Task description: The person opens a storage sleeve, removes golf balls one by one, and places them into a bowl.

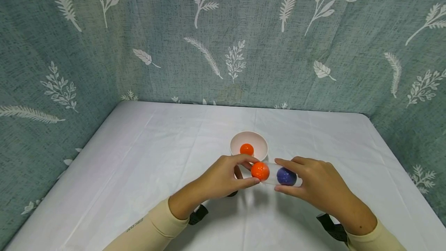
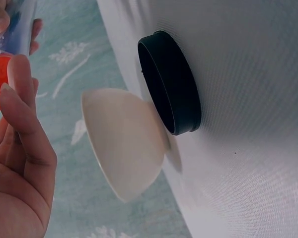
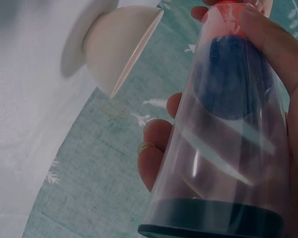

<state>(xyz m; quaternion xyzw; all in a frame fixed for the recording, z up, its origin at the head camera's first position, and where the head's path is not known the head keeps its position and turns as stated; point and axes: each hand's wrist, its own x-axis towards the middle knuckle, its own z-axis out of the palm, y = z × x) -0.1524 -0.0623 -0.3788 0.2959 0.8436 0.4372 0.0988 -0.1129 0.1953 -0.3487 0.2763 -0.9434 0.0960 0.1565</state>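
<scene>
While the right hand [image 1: 315, 179] grips a clear tube [image 1: 273, 173] just right of the head view's centre, the left hand [image 1: 223, 179] pinches an orange ball [image 1: 260, 171] at its mouth; judged risk: a loose pinch or tilted tube could drop that ball or release the blue ball [image 1: 287, 177] inside. Count: one tube, one blue ball, two orange balls, the second orange ball [image 1: 246, 149] lying in one bowl [image 1: 249, 136]. Left wrist view, centre: one black ring [image 2: 186, 94] near the bowl. Right wrist view, bottom: one dark cap [image 3: 213, 217] on the tube's end.
</scene>
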